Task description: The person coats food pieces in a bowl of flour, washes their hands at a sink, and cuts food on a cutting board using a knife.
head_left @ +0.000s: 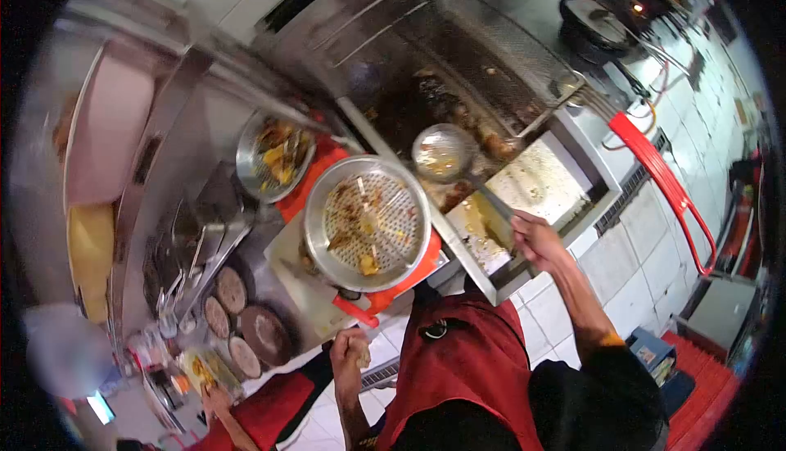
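Note:
My right hand point(536, 240) is wrapped round the handle of a metal ladle point(443, 153), whose round bowl is over the dark oil of the fryer point(393, 111). My left hand point(350, 349) is closed, low in front of the red apron, below the red handle of a colander; whether anything is inside it is hidden. Between the left hand and the fryer sits the big perforated metal colander point(367, 223) with fried bits in it. Behind it to the left, a smaller metal bowl point(275, 156) holds browned pieces.
A wire basket point(499, 41) with a long red handle point(667, 176) sticks out at the right. Another person's hand point(216, 400) is at a food container, lower left. Round brown discs point(232, 290) lie on the left counter. A black pan point(602, 17) stands upper right.

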{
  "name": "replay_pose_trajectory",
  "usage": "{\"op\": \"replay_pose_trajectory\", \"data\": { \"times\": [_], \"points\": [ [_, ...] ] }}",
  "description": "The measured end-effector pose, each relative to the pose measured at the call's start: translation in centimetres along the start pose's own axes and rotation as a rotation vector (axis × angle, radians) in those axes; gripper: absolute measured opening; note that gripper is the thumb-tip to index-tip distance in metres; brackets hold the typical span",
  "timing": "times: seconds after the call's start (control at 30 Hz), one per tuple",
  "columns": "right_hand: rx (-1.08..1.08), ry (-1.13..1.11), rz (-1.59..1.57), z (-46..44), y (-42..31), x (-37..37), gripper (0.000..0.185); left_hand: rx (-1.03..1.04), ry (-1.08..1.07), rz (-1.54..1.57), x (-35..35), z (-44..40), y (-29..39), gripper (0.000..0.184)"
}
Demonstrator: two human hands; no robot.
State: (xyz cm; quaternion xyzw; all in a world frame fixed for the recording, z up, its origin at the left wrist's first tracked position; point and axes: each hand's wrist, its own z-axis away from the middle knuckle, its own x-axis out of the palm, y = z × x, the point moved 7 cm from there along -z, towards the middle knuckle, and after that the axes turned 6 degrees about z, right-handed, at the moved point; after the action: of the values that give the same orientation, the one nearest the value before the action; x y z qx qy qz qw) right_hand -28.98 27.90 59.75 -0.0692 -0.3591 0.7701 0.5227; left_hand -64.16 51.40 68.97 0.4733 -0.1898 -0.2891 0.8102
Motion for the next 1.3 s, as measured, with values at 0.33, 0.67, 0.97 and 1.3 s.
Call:
{"op": "replay_pose_trajectory", "data": {
  "times": [0.33, 0.67, 0.97, 1.3],
  "points": [
    [0.019, 0.234, 0.265, 18.3, -1.9, 0.5, 0.048, -0.022, -0.114, 0.050, -2.1, -2.6, -0.3, 0.013],
    [-0.068, 0.032, 0.362, 16.0, -2.5, 18.3, 0.045, -0.004, -0.120, 0.153, -10.8, -2.2, 0.2, 0.007],
    [-1.145, 0.344, 1.539, 1.3, -7.8, 39.4, 0.062, 0.064, 0.096, 0.258, -19.3, 0.4, -3.0, 0.008],
    [-1.080, 0.489, 1.935, -9.6, -5.1, 29.6, 0.044, 0.577, -0.053, 0.017, -21.1, -1.6, -9.7, 0.020]
  ]
}}
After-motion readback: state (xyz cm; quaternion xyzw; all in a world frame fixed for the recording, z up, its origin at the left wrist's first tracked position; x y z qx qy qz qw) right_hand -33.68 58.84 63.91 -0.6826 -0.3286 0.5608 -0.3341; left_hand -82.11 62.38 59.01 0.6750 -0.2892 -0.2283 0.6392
